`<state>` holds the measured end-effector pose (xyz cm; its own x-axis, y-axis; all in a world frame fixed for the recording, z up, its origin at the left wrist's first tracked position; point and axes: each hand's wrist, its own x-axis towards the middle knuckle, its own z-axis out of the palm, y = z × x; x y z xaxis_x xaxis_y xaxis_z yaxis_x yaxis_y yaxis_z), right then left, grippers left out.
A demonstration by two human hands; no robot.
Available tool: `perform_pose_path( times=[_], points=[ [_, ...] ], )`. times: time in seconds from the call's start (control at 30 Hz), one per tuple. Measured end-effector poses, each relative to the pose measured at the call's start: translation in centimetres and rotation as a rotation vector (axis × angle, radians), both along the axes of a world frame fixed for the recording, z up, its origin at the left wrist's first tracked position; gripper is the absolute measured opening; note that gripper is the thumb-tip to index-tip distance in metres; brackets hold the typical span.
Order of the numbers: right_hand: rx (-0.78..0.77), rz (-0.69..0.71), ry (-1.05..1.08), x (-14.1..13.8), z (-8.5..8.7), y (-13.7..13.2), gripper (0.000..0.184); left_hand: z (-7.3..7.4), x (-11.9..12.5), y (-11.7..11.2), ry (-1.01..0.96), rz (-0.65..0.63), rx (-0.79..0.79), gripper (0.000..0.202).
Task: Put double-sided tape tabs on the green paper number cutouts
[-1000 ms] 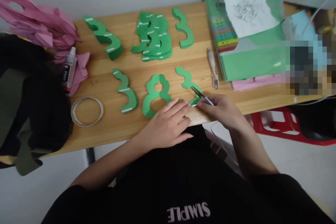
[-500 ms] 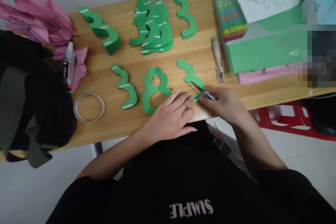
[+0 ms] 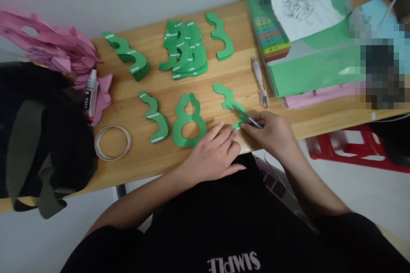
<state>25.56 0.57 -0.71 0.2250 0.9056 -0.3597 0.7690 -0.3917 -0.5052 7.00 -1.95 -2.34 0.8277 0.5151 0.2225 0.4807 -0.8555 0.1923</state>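
Still clamped on tweezers (image 3: 249, 119), the right hand (image 3: 275, 134) keeps their tips on the green cutout (image 3: 228, 101) near the tabletop (image 3: 137, 162) edge; the left hand (image 3: 213, 153), fingers spread, presses beside it, little changed.

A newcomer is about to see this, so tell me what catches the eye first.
A heap of green cutouts lies at the back of the wooden table, and a green gourd shape lies near the front edge. At that edge the right hand, its grip shut on tweezers, touches them to a curved green piece, with the left hand flat beside it. A pink paper pile sits at the far left.
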Motion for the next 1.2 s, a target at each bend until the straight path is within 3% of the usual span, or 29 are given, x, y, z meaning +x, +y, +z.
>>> perform_pose_path(
  times=[0.13,0.23,0.37,0.53,0.7,0.87,0.93,1.0,1.07,1.13,1.2],
  points=[
    [0.067,-0.079,0.050,1.5,0.4,0.1,0.013,0.4,0.2,0.6,-0.139,0.046,-0.122,0.041],
    [0.076,-0.068,0.328,1.9,1.1,-0.3,0.017,1.2,0.3,1.2,-0.390,0.176,-0.358,0.027],
    [-0.027,-0.068,0.749,1.1,1.9,-1.2,0.032,2.6,-0.1,2.0,-0.702,0.324,-0.760,0.011],
    [-0.035,-0.130,1.017,-0.3,2.3,-1.6,0.032,3.2,-0.8,2.8,-0.763,0.332,-1.001,0.009],
    [0.132,-0.009,0.913,-1.0,3.2,-0.8,0.020,3.3,-0.6,2.7,-0.687,0.351,-0.945,0.009],
    [0.126,0.126,0.734,-0.8,4.2,0.1,0.025,3.2,-0.4,2.8,-0.631,0.349,-0.817,0.020],
    [0.140,0.118,0.721,-0.6,4.1,0.1,0.025,3.3,-0.3,2.9,-0.623,0.365,-0.770,0.025],
    [0.170,0.013,0.766,-0.6,3.7,-0.1,0.024,3.4,-0.3,3.1,-0.620,0.376,-0.726,0.029],
    [0.202,-0.201,0.862,-0.9,2.9,-0.2,0.024,3.5,-0.2,3.4,-0.606,0.411,-0.637,0.033],
    [0.220,-0.434,0.974,-1.3,2.0,-0.1,0.028,3.3,-0.1,3.7,-0.553,0.470,-0.457,0.035],
    [0.186,-0.573,1.057,-1.8,1.2,0.0,0.031,3.0,0.0,4.1,-0.433,0.478,-0.261,0.032]
  ],
)
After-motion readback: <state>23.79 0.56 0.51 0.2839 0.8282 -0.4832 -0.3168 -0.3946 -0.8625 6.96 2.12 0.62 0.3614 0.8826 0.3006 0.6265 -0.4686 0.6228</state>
